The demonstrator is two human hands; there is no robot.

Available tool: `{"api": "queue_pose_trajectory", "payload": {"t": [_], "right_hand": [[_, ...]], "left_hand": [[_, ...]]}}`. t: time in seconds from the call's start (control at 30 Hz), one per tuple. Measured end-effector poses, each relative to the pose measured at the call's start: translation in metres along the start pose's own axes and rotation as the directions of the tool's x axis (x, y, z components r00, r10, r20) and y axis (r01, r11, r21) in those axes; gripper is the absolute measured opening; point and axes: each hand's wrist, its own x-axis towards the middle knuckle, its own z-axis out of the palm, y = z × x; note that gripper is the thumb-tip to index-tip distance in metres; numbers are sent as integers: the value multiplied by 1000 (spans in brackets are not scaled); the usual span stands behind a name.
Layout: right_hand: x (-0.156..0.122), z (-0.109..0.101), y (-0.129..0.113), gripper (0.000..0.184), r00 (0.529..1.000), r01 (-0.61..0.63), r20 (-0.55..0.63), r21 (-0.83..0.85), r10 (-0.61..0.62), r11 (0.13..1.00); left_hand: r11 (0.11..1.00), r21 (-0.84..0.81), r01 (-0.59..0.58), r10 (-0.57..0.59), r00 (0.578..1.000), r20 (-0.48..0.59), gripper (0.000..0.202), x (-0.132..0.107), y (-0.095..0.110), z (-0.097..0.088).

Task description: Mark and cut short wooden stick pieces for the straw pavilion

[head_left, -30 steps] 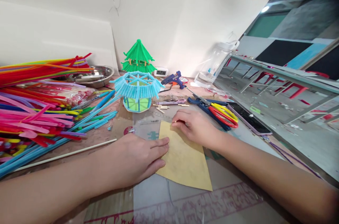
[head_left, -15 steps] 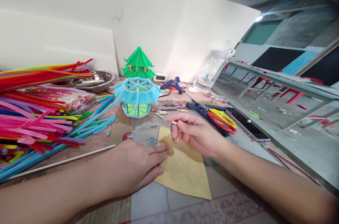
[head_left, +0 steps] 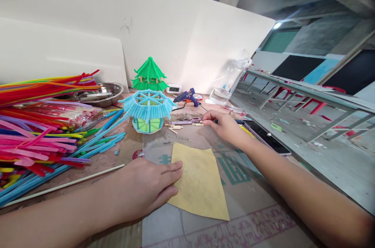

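My left hand lies flat, fingers stretched out, on the left edge of a yellow-tan sheet of sandpaper with greyish smudges. My right hand reaches forward past the sheet, its thumb and forefinger pinched at the end of a small wooden stick on the table. More short wooden sticks lie to the left of it. Behind these is a lilac pen-like tool. A light-blue and green pipe-cleaner pavilion stands left of the sticks, with a green pipe-cleaner roof behind it.
Bundles of colourful pipe cleaners and a long pale stick lie at left, near a steel bowl. A blue glue gun, small clock and clear jug stand behind. A phone lies right, beside partly hidden scissors.
My right hand has moved forward from above the sandpaper, carrying a small wooden stick, to the short sticks farther back. My left hand stays on the sheet. The view has shifted slightly.
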Motion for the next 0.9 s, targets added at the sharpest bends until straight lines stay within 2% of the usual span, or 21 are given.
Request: {"api": "queue_pose_trajectory", "payload": {"t": [0.1,0.23,0.3,0.37,0.47,0.53,0.6,0.67,0.7,0.9], "right_hand": [[-4,5,-12,13,999,15,42,38,-17,999],[-19,7,-53,11,975,114,178,104,-131,988],[-25,8,-70,12,958,121,239,163,-158,979],[-29,12,-76,12,946,94,279,255,-167,962],[-28,19,-71,12,940,35,311,331,-144,943],[-29,23,-64,15,937,68,319,243,-146,968],[-31,26,-59,19,919,202,334,64,-211,977],[-34,28,-58,25,891,329,359,-94,-277,940],[-36,28,-59,27,885,356,363,-129,-290,925],[-38,30,-64,15,904,296,352,-100,-244,950]], "left_hand": [[1000,-1,2,-2,1000,8,40,0,0,0],[999,35,-14,13,1000,11,38,1,1,-2],[999,45,-4,4,1000,11,38,2,2,-3],[999,40,-2,2,1000,6,38,1,2,-2],[999,34,-13,13,1000,2,37,0,1,-1],[999,36,-15,15,1000,-8,36,-1,1,0],[999,39,-15,15,1000,-19,35,-1,0,1],[999,48,-19,20,1000,-19,36,-1,0,0],[998,55,-19,20,1000,-16,36,0,0,0],[998,54,-12,12,1000,2,36,0,1,-2]]}}
